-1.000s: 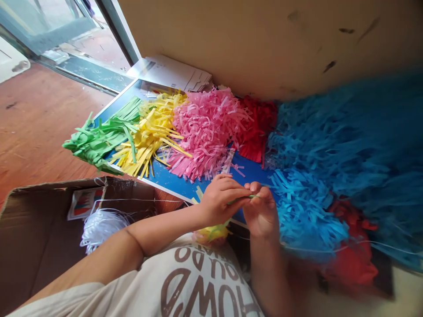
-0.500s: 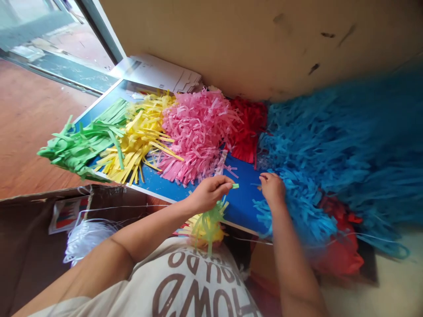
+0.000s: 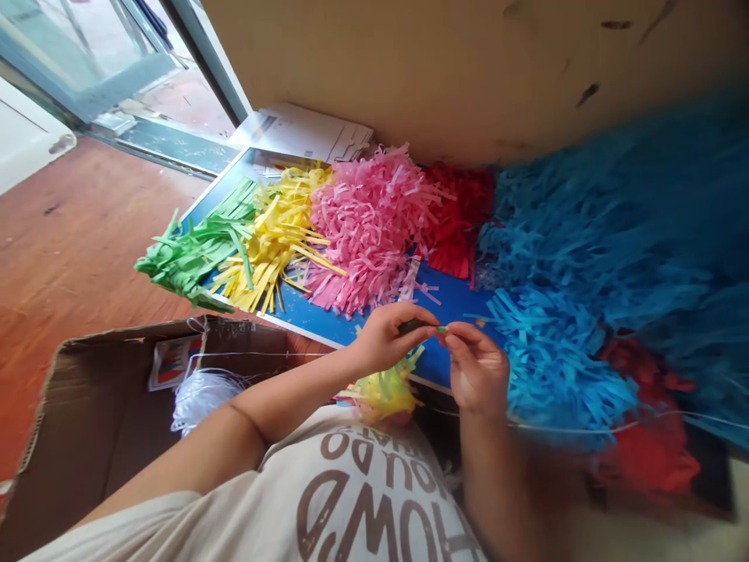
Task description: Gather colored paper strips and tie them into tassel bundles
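Observation:
In front of my shirt, my left hand (image 3: 399, 334) pinches a small green strip (image 3: 441, 330) between thumb and fingers. My right hand (image 3: 478, 365) meets it there, thumb and forefinger closed at the strip's other end. Most of the strip is hidden by the fingertips. Below my left hand hangs a bunch of yellow and light green fringe (image 3: 386, 389), partly covered by my wrist. A thin white string (image 3: 263, 356) stretches across at waist height, passing behind my forearm. Nearest to my right hand lies light blue fringe (image 3: 553, 363).
On the blue table (image 3: 450, 293) lie heaps of green fringe (image 3: 202, 250), yellow fringe (image 3: 269, 250), pink fringe (image 3: 374, 226) and red fringe (image 3: 459, 215). White cards (image 3: 316, 133) lie against the wall. A cardboard box (image 3: 87, 414) at left holds white twine (image 3: 204, 394).
My right hand has moved left and my hands have come together at the green strip, which earlier stuck out from my left fingers alone. The view has shifted left.

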`<state>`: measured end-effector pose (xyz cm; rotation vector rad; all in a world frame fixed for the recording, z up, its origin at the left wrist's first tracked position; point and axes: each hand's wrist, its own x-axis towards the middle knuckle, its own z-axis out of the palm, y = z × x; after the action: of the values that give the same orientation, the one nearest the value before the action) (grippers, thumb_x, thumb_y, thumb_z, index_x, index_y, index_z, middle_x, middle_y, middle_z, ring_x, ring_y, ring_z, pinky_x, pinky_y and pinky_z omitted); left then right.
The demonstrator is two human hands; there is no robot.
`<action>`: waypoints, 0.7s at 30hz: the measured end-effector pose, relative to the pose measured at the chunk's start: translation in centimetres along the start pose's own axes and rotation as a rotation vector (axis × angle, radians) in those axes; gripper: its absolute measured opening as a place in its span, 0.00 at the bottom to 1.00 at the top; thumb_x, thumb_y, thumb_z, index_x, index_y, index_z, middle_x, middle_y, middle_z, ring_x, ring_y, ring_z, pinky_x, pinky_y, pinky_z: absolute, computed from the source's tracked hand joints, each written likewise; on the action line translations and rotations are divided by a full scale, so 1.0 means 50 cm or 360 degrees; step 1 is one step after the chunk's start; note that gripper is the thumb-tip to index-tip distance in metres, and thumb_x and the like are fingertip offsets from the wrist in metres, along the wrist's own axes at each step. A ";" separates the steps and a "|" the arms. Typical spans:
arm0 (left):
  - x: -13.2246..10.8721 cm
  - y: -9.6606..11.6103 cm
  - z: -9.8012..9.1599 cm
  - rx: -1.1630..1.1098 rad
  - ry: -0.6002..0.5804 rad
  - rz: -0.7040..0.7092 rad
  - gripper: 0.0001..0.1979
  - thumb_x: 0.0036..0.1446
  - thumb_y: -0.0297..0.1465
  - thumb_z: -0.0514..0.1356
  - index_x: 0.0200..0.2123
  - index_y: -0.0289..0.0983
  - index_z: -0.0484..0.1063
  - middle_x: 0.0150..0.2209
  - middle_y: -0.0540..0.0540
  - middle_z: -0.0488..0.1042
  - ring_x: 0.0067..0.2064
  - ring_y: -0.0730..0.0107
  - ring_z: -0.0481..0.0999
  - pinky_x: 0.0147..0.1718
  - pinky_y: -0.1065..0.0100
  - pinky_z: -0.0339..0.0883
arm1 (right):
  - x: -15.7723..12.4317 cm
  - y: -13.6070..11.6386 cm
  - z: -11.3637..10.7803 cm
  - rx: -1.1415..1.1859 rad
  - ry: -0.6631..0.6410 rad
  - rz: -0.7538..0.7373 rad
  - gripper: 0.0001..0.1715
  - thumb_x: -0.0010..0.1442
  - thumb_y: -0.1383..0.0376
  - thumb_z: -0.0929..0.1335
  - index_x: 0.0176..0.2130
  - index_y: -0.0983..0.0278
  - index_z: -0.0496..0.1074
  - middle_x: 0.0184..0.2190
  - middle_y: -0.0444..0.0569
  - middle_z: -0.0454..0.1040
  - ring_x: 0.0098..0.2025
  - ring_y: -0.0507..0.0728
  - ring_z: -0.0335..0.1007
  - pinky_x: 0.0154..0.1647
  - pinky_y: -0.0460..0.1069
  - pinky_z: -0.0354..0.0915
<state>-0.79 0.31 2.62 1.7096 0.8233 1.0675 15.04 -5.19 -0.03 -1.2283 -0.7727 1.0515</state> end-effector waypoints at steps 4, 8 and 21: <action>-0.007 0.007 -0.001 0.0193 0.0018 0.0149 0.08 0.63 0.33 0.62 0.37 0.34 0.79 0.32 0.44 0.81 0.34 0.72 0.79 0.36 0.73 0.70 | -0.010 0.008 0.002 0.0072 0.0140 0.0020 0.19 0.45 0.62 0.80 0.38 0.60 0.78 0.31 0.44 0.79 0.34 0.53 0.76 0.40 0.50 0.73; -0.006 0.012 -0.014 0.0303 -0.0135 0.0250 0.08 0.64 0.31 0.60 0.37 0.34 0.79 0.32 0.44 0.80 0.32 0.74 0.77 0.34 0.75 0.68 | -0.019 0.004 -0.004 -0.0137 0.0162 -0.0136 0.15 0.47 0.62 0.79 0.35 0.61 0.76 0.30 0.44 0.79 0.33 0.53 0.76 0.38 0.49 0.73; -0.023 0.022 -0.009 0.0343 -0.0247 -0.0011 0.07 0.62 0.33 0.62 0.37 0.35 0.75 0.31 0.47 0.79 0.31 0.75 0.75 0.31 0.76 0.66 | -0.039 -0.013 -0.018 -0.0425 -0.0020 -0.0543 0.08 0.59 0.65 0.73 0.39 0.60 0.71 0.37 0.46 0.77 0.42 0.55 0.76 0.47 0.54 0.73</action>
<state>-1.62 -0.91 3.38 1.9416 0.8686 0.8530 15.30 -7.36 0.55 -1.2569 -1.1154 0.6923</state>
